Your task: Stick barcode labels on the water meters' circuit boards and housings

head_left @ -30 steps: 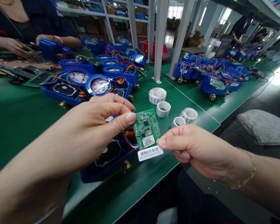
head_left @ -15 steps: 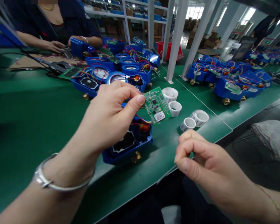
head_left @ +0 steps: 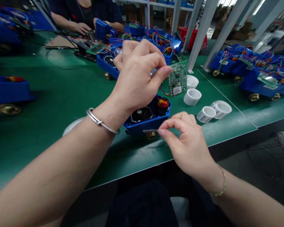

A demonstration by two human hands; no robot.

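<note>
My left hand [head_left: 142, 75] pinches a green circuit board [head_left: 177, 77] by its left edge, holding it upright above the table. A white printed label sits near the board's lower edge, and thin wires run down from it. Below is an open blue meter housing [head_left: 148, 121], with a black part and an orange-and-red component inside and a brass fitting [head_left: 150, 135] at its front. Thumb and forefinger of my right hand [head_left: 183, 138] are closed on a thin pale label [head_left: 150, 130], seen nearly edge-on, close before the housing's front wall. Whether it touches the wall I cannot tell.
Several white label rolls [head_left: 205, 114] stand right of the housing. More wired blue housings sit behind it, at right [head_left: 262, 74] and at left [head_left: 8, 93]. Grey metal posts [head_left: 201, 37] rise from the green table [head_left: 68, 91]. Across it, a co-worker's hand [head_left: 82, 28] is busy.
The camera view has swung left. My left hand has lifted the board and turned it more upright. My right hand has moved in to the housing's front, the label now showing between its fingertips.
</note>
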